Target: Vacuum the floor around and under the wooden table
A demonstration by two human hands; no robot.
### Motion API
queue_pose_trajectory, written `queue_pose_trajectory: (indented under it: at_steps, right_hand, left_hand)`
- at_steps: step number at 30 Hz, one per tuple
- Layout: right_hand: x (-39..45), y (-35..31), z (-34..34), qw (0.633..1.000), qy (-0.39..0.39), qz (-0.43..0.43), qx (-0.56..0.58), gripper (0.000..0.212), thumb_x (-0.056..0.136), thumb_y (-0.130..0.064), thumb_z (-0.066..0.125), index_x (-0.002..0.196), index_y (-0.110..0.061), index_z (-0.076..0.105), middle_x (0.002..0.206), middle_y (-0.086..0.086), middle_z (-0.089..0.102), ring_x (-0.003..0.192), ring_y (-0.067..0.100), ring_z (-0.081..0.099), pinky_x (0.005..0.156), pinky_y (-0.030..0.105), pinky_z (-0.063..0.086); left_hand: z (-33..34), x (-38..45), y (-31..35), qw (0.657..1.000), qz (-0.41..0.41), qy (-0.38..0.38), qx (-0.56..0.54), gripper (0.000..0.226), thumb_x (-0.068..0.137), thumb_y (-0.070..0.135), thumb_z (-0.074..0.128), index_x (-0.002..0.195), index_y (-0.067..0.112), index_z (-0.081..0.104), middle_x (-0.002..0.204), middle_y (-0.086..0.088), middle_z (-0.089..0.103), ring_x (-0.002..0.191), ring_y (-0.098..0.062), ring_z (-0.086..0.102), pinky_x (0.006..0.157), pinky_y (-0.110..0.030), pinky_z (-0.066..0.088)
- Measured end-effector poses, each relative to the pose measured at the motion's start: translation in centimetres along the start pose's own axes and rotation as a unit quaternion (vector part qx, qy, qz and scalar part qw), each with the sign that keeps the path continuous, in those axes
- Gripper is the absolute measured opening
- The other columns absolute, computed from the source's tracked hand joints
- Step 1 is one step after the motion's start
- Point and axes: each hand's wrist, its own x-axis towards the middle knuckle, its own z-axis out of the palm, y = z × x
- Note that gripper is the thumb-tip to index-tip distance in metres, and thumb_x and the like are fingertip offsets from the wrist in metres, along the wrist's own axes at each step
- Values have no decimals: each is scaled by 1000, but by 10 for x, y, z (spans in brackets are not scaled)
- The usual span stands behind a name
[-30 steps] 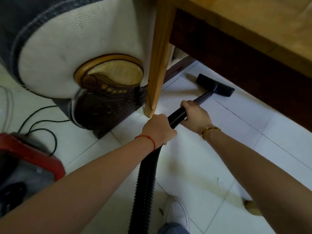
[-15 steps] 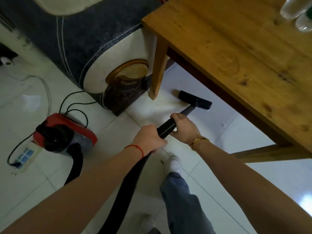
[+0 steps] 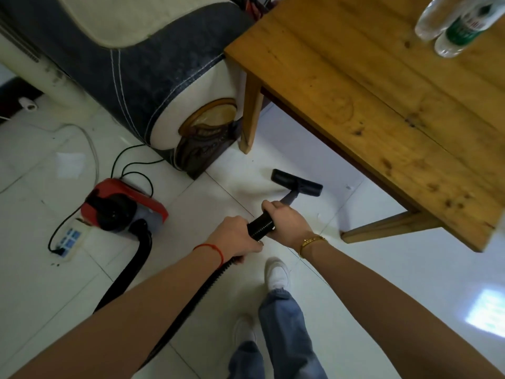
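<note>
**Both hands on the hose, nozzle at the table's edge**

The person stands over the white tiled floor (image 3: 382, 283), both arms reaching into the middle of the frame. The left hand (image 3: 235, 237) is wrapped around the black ribbed hose (image 3: 261, 224), and the right hand (image 3: 287, 221) grips the same hose just ahead of it, the two hands nearly touching. A red thread circles the left wrist and a gold bracelet (image 3: 311, 240) the right.

Beyond the right hand a short grey tube runs to the black floor nozzle (image 3: 296, 182), which lies flat on the tiles at centre frame, just beside the near edge of the wooden table (image 3: 382, 110) and between two of its legs. The table fills the upper right; two plastic bottles (image 3: 453, 23) stand on it at the top right corner.

The hose trails back under the left arm and curves up to the red vacuum cleaner (image 3: 123, 205) at the left of the frame. A black cord loops from it, and a white power strip (image 3: 69, 237) lies just to its left. A dark blue and cream sofa (image 3: 131, 67) occupies the upper left, its carved end close to the table leg. A white shoe (image 3: 277, 273) shows at lower centre.
</note>
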Motion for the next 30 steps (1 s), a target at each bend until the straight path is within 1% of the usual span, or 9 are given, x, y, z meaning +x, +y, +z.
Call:
queue_pose_trajectory:
  at_steps: [3, 8, 13, 17, 19, 22, 25, 28, 30]
  right_hand:
    - [-1, 2, -7, 1000, -11, 3, 0, 37, 79, -19, 71, 103, -13, 44, 98, 8, 56, 83, 27, 57, 64, 33, 49]
    - [8, 18, -31, 999, -12, 25, 16, 28, 79, -18, 71, 101, -15, 55, 99, 4, 62, 86, 24, 63, 77, 36, 56]
    - [24, 40, -55, 999, -24, 25, 23, 25, 79, -14, 72, 98, -15, 55, 99, 5, 61, 83, 24, 61, 77, 34, 55]
    - [38, 51, -67, 999, -19, 12, 34, 24, 80, -14, 71, 97, -15, 55, 98, 4, 62, 81, 21, 59, 78, 33, 54]
    - [42, 51, -69, 999, -19, 11, 35, 23, 81, -16, 71, 97, -14, 55, 97, 4, 62, 78, 18, 56, 78, 31, 54]
    - [44, 44, -66, 999, -14, 13, 48, 23, 80, -16, 72, 96, -16, 56, 96, 2, 62, 77, 16, 56, 78, 30, 54]
    - [40, 29, -61, 998, -14, 10, 65, 24, 79, -15, 73, 96, -17, 56, 97, 2, 64, 82, 19, 62, 79, 30, 55]
    - [33, 7, -55, 996, -23, -1, 82, 23, 78, -11, 73, 95, -14, 57, 96, 3, 64, 83, 21, 63, 77, 33, 55]
    - [27, -10, -48, 996, -26, -9, 90, 22, 78, -11, 72, 94, -14, 58, 94, 3, 65, 81, 20, 62, 77, 30, 54]
  left_hand:
    - [2, -4, 8, 1000, -2, 4, 11, 18, 75, 13, 67, 89, 7, 57, 63, -8, 65, 46, -19, 60, 49, -25, 52]
    - [1, -1, 31, 995, 43, 65, 66, 18, 74, 17, 64, 88, 13, 55, 70, -3, 66, 48, -14, 61, 47, -22, 48]
    - [2, 12, 59, 991, 37, 96, 83, 22, 77, 18, 64, 95, 14, 55, 80, -1, 62, 61, -13, 57, 52, -20, 44]
    - [0, 23, 71, 989, 36, 120, 83, 29, 78, 21, 66, 104, 14, 56, 88, -1, 64, 75, -16, 64, 63, -25, 53]
    - [-3, 24, 72, 986, 41, 128, 98, 29, 78, 23, 66, 104, 15, 56, 88, -1, 65, 76, -17, 64, 67, -28, 55]
    - [-10, 19, 69, 984, 44, 133, 112, 24, 78, 23, 64, 99, 16, 56, 84, 0, 63, 69, -15, 62, 60, -24, 51]
    - [-16, 7, 59, 982, 44, 137, 118, 16, 77, 22, 63, 90, 17, 53, 77, 2, 61, 60, -11, 56, 49, -17, 40]
    - [-21, -11, 41, 982, 34, 142, 116, 17, 77, 23, 63, 89, 19, 53, 73, 4, 58, 56, -8, 52, 47, -17, 36]
    - [-22, -23, 26, 983, 30, 141, 116, 18, 77, 25, 64, 91, 18, 54, 73, 5, 57, 57, -8, 52, 47, -17, 36]
